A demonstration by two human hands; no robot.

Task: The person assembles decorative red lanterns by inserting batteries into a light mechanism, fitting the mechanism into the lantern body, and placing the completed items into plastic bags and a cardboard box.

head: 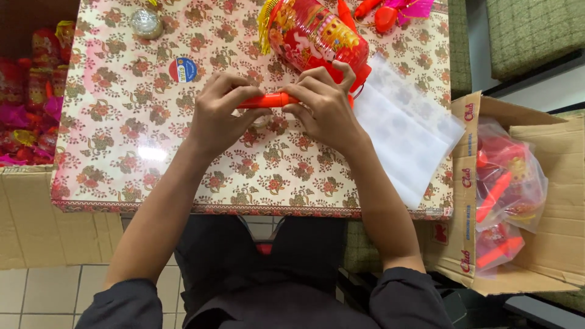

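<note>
Together, left hand (222,113) and right hand (323,103) grip one orange stick (266,100) (one red lantern (317,36) behind).

**A flowered table between two cartons**

A table (122,152) covered in a glossy cream cloth with red-brown flowers fills the middle, with a bright glare of overhead light on it. Pale square floor tiles (36,292) show below. An open cardboard carton (548,244) stands to the right, another carton (30,219) to the left. A green woven cushion (530,30) lies at upper right.
</note>
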